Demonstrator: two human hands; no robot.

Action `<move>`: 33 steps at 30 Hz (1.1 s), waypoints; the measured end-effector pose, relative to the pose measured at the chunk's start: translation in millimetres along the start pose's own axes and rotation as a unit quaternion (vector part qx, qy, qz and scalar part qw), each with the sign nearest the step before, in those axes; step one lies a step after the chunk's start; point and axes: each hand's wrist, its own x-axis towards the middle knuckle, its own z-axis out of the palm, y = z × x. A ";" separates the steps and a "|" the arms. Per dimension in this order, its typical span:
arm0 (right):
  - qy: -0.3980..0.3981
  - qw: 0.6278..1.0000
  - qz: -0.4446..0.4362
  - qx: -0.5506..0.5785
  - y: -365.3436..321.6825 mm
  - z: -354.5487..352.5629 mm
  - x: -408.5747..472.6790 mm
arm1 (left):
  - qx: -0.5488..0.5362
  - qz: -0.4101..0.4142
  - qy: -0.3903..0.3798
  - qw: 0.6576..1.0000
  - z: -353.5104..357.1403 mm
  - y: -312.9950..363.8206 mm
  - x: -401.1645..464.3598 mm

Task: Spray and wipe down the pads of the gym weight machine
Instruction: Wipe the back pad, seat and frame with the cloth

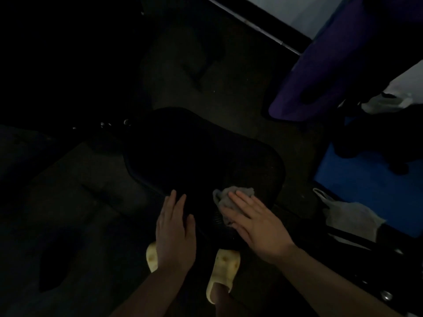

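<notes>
The scene is very dark. A black rounded seat pad [196, 154] of the weight machine fills the middle of the head view. My right hand [254, 221] lies flat on a crumpled grey cloth [231, 196], pressing it against the pad's near right edge. My left hand [175, 229] rests flat on the pad's near left edge, fingers spread, holding nothing. No spray bottle is visible.
My feet in yellow slippers [220, 273] stand on the dark floor below the pad. A white plastic bag [350, 216] lies on the machine frame at right, beside a blue mat [370, 191]. A purple pad [327, 65] stands at the upper right.
</notes>
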 end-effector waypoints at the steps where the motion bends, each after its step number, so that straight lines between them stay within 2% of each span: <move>1: 0.020 0.997 0.053 0.043 -10.4 1.9 0.1 | 0.003 0.005 -0.008 1.000 0.2 2.1 0.1; 3: 0.076 0.975 0.164 0.126 -49.7 16.9 -4.9 | 0.006 0.006 -0.020 1.000 0.2 4.4 -0.2; 4: 0.103 0.966 0.190 0.141 -71.1 25.2 -8.4 | 0.006 0.005 -0.023 1.000 -0.4 4.6 -0.1; 6: 0.113 0.973 0.155 0.126 -88.2 29.0 -16.5 | 0.003 0.003 -0.025 1.000 -1.8 3.5 -0.1; 9: 0.053 0.994 0.044 0.079 -44.7 5.6 -9.3 | 0.008 0.015 -0.035 0.999 -6.2 -1.7 1.8; 10: 0.058 0.994 0.040 0.081 -26.1 -0.7 -2.8 | 0.008 0.023 -0.040 0.999 -7.4 -1.9 2.6; 12: 0.114 0.977 0.140 0.117 1.2 -13.8 14.6 | 0.002 0.037 -0.046 0.998 -7.9 0.1 4.3; 14: 0.148 0.943 0.262 0.144 -5.3 -13.9 26.9 | 0.003 0.044 -0.058 0.997 -6.6 4.1 6.7; 16: 0.163 0.926 0.299 0.162 -41.7 2.5 21.0 | 0.018 0.056 -0.072 0.996 -3.1 6.3 7.5; 19: 0.154 0.946 0.229 0.170 -96.8 19.5 -7.0 | 0.046 0.073 -0.086 0.993 2.6 6.9 10.2; 22: 0.119 0.987 0.076 0.078 -55.9 6.5 -11.2 | 0.076 0.078 -0.089 0.990 4.4 5.7 15.8; 23: 0.108 0.990 0.067 0.062 -32.7 1.3 -5.3 | 0.081 0.080 -0.093 0.989 4.2 5.3 17.9; 25: 0.121 0.974 0.166 0.091 0.1 -7.2 11.8 | 0.083 0.085 -0.091 0.989 4.6 5.8 21.2; 27: 0.153 0.936 0.286 0.137 -10.2 -7.3 25.3 | 0.083 0.082 -0.089 0.989 6.4 8.3 23.0; 28: 0.164 0.924 0.312 0.146 -28.4 -1.3 25.1 | 0.084 0.079 -0.090 0.989 7.8 10.0 22.9; 29: 0.176 0.921 0.311 0.154 -50.9 6.5 20.1 | 0.086 0.075 -0.090 0.989 9.4 11.7 22.2; 31: 0.186 0.938 0.245 0.160 -85.6 16.2 -0.4 | 0.086 0.068 -0.086 0.990 12.6 15.4 19.8; 33: 0.173 0.965 0.150 0.128 -69.4 7.2 -9.0 | 0.081 0.062 -0.081 0.991 14.8 17.6 18.7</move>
